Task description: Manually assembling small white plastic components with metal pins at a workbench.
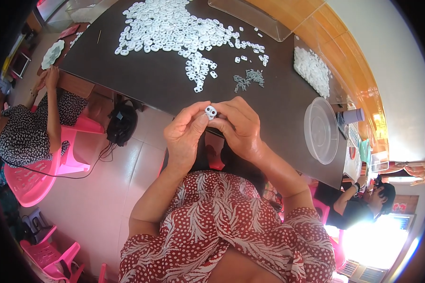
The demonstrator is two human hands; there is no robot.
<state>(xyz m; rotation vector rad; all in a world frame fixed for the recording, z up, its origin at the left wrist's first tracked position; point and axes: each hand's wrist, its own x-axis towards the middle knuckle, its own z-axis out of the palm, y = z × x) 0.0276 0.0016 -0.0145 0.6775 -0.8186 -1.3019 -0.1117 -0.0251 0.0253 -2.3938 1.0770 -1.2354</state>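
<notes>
A small white plastic piece (pixel 211 112) with two round holes sits pinched between the fingertips of both hands, held in the air just near of the table's front edge. The left hand (pixel 185 134) closes thumb and forefinger on its left side; the right hand (pixel 238 127) curls its fingers around the right side, hiding the rest of the piece.

Beyond them lies a dark, matte table (pixel 151 80). A broad heap of white oval pieces (pixel 174 28) spreads over its far part, a small cluster of grey metal bits (pixel 248 79) lies right of centre, and a second white pile (pixel 311 70) sits further right. A clear round plastic lid (pixel 321 130) rests at the right, and a clear flat tray (pixel 255 16) at the far edge is cut off by the frame.

The floor is pale glossy tile. Pink plastic chairs (pixel 33 179) stand at left, where another person's arm (pixel 53 113) reaches the table. At lower right a further person is partly washed out by glare.
</notes>
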